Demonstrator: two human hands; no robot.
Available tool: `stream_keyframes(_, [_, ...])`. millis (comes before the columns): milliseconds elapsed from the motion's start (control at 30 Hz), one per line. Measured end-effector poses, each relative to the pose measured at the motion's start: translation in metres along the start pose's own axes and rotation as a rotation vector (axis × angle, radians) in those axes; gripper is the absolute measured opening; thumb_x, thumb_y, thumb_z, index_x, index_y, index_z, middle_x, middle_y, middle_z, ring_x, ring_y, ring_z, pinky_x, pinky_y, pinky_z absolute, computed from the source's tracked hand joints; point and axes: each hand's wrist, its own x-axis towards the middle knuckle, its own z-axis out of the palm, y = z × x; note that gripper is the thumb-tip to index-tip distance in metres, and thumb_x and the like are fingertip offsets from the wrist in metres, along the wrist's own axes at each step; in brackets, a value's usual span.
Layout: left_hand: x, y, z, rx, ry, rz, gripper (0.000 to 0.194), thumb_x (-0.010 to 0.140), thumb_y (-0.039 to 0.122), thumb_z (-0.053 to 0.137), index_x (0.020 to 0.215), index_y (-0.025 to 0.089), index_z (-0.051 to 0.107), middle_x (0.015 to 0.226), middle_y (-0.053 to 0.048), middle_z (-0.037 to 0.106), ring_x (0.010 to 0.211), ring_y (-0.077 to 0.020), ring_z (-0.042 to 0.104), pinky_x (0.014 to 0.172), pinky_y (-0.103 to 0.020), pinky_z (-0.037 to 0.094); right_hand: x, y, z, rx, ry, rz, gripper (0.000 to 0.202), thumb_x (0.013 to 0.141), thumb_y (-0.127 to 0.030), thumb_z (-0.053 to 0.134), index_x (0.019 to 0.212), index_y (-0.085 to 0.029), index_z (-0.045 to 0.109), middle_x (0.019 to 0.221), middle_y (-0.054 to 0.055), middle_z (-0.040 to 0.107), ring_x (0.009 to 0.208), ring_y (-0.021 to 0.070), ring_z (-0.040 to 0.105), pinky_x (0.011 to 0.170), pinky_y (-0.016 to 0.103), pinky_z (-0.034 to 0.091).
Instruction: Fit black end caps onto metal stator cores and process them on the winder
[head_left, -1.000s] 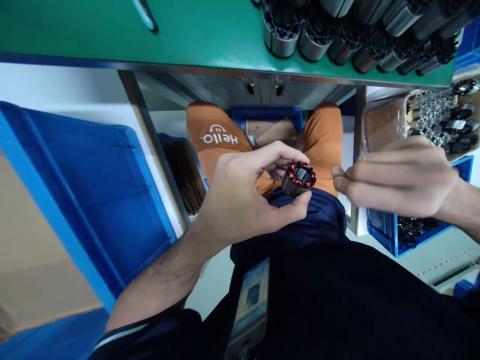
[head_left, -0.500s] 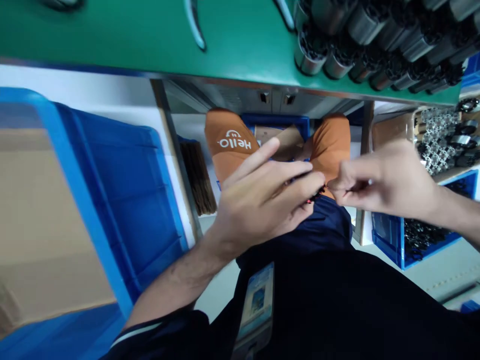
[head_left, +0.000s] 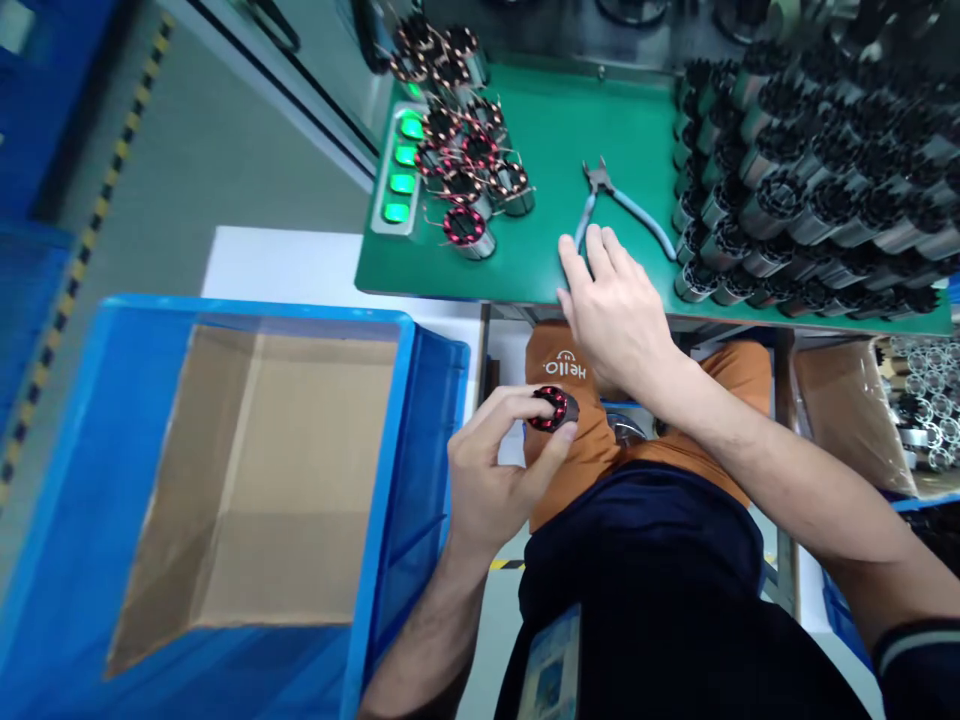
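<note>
My left hand (head_left: 491,465) grips a motor stator (head_left: 568,408) with red wire windings, between thumb and fingers, above my lap. My right hand (head_left: 622,310) reaches over the front edge of the green bench top (head_left: 555,265), palm down, fingers stretched out. Its fingertips are at the left handle of the wire cutters (head_left: 637,212); whether they touch it I cannot tell. These cutters lie with handles spread and jaws pointing away from me. To their left stand several wound stators (head_left: 466,232) with copper wire ends sticking out.
Stacked unwound stator cores (head_left: 780,205) fill the bench's right side. A strip of green-lit buttons (head_left: 402,183) sits at its left edge. A blue crate (head_left: 409,420) with cardboard lining stands at left. At right, a cardboard box (head_left: 844,400) stands beside metal rings (head_left: 934,385).
My hands have moved apart: the right from above my lap to the bench by the cutters, the left staying low with the stator now in plain sight. The view has shifted, showing more bench.
</note>
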Motion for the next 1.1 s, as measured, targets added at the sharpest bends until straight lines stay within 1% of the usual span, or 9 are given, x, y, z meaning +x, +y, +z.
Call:
stream_keyframes(133, [0.007, 0.004, -0.006, 0.06, 0.066, 0.038, 0.011, 0.104, 0.02, 0.088, 0.107, 0.025, 0.079, 0.114, -0.002, 0.087, 0.108, -0.0188, 0.085, 0.095, -0.032, 0.066, 0.055, 0.017, 0.015, -0.012, 0.002, 0.014, 0.062, 0.118, -0.004, 0.034, 0.176, 0.0, 0.055, 0.185, 0.033, 0.056, 0.178, 0.0477, 0.052, 0.14, 0.074, 0.05])
stream_keyframes(267, [0.03, 0.007, 0.001, 0.141, 0.109, 0.118, 0.008, 0.105, 0.022, 0.089, 0.108, 0.025, 0.082, 0.117, -0.003, 0.089, 0.11, -0.0199, 0.087, 0.099, -0.034, 0.067, 0.081, 0.032, -0.029, 0.077, -0.053, -0.006, 0.051, 0.116, -0.006, 0.045, 0.16, -0.006, 0.07, 0.171, 0.029, 0.071, 0.163, 0.0439, 0.068, 0.139, 0.068, 0.054])
stream_keyframes(400, [0.074, 0.002, 0.024, 0.203, 0.121, 0.224, 0.004, 0.108, 0.026, 0.087, 0.111, 0.024, 0.085, 0.121, -0.005, 0.091, 0.113, -0.0234, 0.087, 0.103, -0.038, 0.067, 0.026, 0.022, -0.101, 0.429, 0.207, -0.153, 0.038, 0.123, -0.02, 0.054, 0.151, -0.028, 0.08, 0.164, 0.009, 0.081, 0.156, 0.0299, 0.075, 0.141, 0.051, 0.056])
stream_keyframes(500, [0.115, -0.007, 0.053, 0.291, 0.12, 0.236, 0.007, 0.109, 0.032, 0.086, 0.11, 0.025, 0.087, 0.121, -0.006, 0.09, 0.114, -0.029, 0.082, 0.105, -0.045, 0.064, -0.047, 0.015, -0.123, 0.784, 0.259, -0.197, 0.028, 0.126, -0.027, 0.062, 0.141, -0.025, 0.085, 0.144, 0.005, 0.09, 0.137, 0.022, 0.084, 0.124, 0.04, 0.067])
stream_keyframes(567, [0.135, -0.013, 0.073, 0.341, 0.112, 0.197, 0.006, 0.107, 0.031, 0.086, 0.106, 0.026, 0.085, 0.118, -0.007, 0.087, 0.113, -0.0322, 0.078, 0.106, -0.049, 0.062, -0.093, 0.021, -0.113, 0.856, 0.151, -0.15, 0.023, 0.123, -0.03, 0.069, 0.135, -0.027, 0.088, 0.125, 0.005, 0.093, 0.111, 0.0209, 0.09, 0.101, 0.036, 0.074])
stream_keyframes(667, [0.144, -0.026, 0.088, 0.319, 0.156, 0.196, 0.024, 0.099, 0.035, 0.094, 0.114, 0.025, 0.079, 0.125, -0.01, 0.081, 0.121, -0.0354, 0.075, 0.112, -0.053, 0.06, -0.15, 0.04, -0.077, 0.872, -0.032, -0.06, 0.021, 0.121, -0.027, 0.072, 0.132, -0.027, 0.09, 0.123, 0.006, 0.094, 0.11, 0.0224, 0.092, 0.096, 0.034, 0.075])
stream_keyframes(867, [0.124, -0.079, 0.04, 0.325, 0.803, 0.083, 0.072, 0.077, 0.059, 0.104, 0.113, 0.03, 0.048, 0.119, -0.009, 0.064, 0.115, -0.0331, 0.066, 0.111, -0.058, 0.06, -0.235, 0.069, -0.017, 0.906, -0.241, 0.26, 0.026, 0.121, -0.043, 0.072, 0.131, -0.032, 0.093, 0.127, 0.01, 0.095, 0.114, 0.0302, 0.094, 0.101, 0.044, 0.079])
stream_keyframes(1000, [0.14, -0.105, 0.017, 0.29, 0.6, -0.074, 0.09, 0.073, 0.049, 0.106, 0.139, 0.028, 0.05, 0.13, -0.01, 0.075, 0.119, -0.0345, 0.075, 0.123, -0.063, 0.056, -0.245, 0.07, -0.009, 0.919, -0.318, 0.254, 0.029, 0.122, -0.046, 0.071, 0.138, -0.033, 0.091, 0.13, 0.009, 0.094, 0.117, 0.0294, 0.094, 0.105, 0.045, 0.079])
stream_keyframes(1100, [0.144, -0.094, 0.018, 0.287, 0.592, -0.08, 0.076, 0.08, 0.041, 0.099, 0.14, 0.028, 0.054, 0.121, -0.007, 0.081, 0.11, -0.0312, 0.082, 0.118, -0.06, 0.061, -0.226, 0.068, -0.018, 0.923, -0.3, 0.14, 0.028, 0.121, -0.043, 0.072, 0.138, -0.031, 0.091, 0.13, 0.009, 0.094, 0.119, 0.0286, 0.093, 0.108, 0.045, 0.078])
